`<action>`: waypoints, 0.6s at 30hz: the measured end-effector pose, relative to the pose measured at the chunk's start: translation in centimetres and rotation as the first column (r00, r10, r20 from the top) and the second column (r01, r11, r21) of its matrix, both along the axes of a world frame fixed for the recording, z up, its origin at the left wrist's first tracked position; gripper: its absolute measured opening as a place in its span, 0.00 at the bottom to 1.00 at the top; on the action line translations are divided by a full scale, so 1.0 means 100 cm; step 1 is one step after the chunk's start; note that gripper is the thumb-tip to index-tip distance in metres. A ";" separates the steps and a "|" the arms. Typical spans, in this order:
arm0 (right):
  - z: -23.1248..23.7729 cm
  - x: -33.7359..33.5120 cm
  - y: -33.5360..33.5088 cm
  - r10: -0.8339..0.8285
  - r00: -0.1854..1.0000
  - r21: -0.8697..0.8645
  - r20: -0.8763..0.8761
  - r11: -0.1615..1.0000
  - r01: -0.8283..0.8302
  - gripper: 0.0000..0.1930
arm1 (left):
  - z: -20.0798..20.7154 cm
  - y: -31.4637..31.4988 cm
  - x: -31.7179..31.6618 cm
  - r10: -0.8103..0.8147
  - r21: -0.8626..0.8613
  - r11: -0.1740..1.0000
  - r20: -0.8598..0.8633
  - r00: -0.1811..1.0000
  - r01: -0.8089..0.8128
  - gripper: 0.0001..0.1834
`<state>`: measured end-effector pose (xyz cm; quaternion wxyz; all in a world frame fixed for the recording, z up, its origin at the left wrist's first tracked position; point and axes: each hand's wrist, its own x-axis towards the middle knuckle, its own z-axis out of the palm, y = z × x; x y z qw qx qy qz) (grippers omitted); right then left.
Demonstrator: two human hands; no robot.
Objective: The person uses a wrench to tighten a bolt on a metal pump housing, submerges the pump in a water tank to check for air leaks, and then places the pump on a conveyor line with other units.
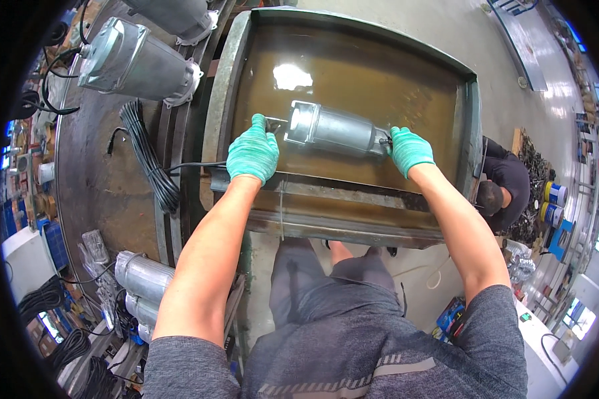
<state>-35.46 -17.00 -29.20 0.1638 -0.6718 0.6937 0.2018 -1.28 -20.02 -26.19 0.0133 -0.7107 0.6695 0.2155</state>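
Note:
A silver cylindrical motor (343, 130) lies sideways across the metal tank (221, 93) of brown water; whether it touches the water, I cannot tell. My left hand (253, 151), in a green glove, is closed beside the motor's left end, at a small thin metal piece; what exactly it grips is unclear. At the other end my right hand (410, 151), gloved alike, has its fingers closed on the motor's narrow end fitting. A black cable (199, 164) runs from a coil (143, 149) on the left toward my left hand, which hides where it ends.
Two more silver motors (136, 63) rest on the bench (100, 159) at the upper left. Ribbed metal housings (140, 276) lie at the lower left. Close to the tank's right side a person (509, 183) bends down. A metal crossbar (353, 191) spans the tank's near part.

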 end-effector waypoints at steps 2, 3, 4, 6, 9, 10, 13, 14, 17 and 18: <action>-0.009 -0.002 -0.003 0.008 1.000 0.020 -0.009 1.000 -0.008 0.15 | 0.003 -0.002 0.001 -0.026 0.042 0.999 0.007 1.000 0.026 0.26; -0.009 0.000 -0.005 -0.004 1.000 0.032 -0.004 0.999 0.005 0.16 | 0.003 -0.003 0.001 -0.020 0.038 0.999 0.009 1.000 0.020 0.26; -0.009 0.002 -0.006 -0.018 1.000 0.045 0.000 0.999 0.018 0.16 | 0.003 -0.002 0.001 -0.015 0.035 0.999 0.010 1.000 0.015 0.26; -0.009 0.005 -0.007 -0.055 0.998 0.063 0.005 0.997 0.055 0.17 | 0.006 -0.002 0.001 -0.020 0.050 0.999 0.012 1.000 0.020 0.26; -0.009 0.009 -0.010 -0.136 0.991 0.107 0.017 0.985 0.133 0.19 | 0.004 -0.003 0.003 -0.020 0.044 0.999 -0.025 0.999 0.021 0.26; -0.009 0.010 -0.013 -0.170 0.985 0.139 0.030 0.977 0.164 0.20 | 0.005 -0.001 0.003 -0.021 0.030 0.999 -0.028 0.999 0.022 0.27; -0.019 0.011 -0.012 -0.280 0.957 0.155 0.071 0.951 0.267 0.22 | 0.005 -0.003 0.003 -0.004 0.046 0.999 -0.026 1.000 0.005 0.27; -0.024 0.009 -0.011 -0.319 0.944 0.147 0.087 0.941 0.305 0.22 | 0.004 -0.003 0.002 0.000 0.041 0.999 -0.012 1.000 0.001 0.25; -0.019 0.010 -0.012 -0.311 0.932 0.088 0.184 0.950 0.300 0.21 | -0.005 0.001 0.007 0.053 -0.054 0.997 -0.122 0.991 -0.060 0.16; -0.009 0.012 -0.014 -0.312 0.926 0.070 0.213 0.950 0.304 0.21 | 0.004 0.001 0.005 0.060 -0.048 0.997 -0.154 0.986 -0.068 0.13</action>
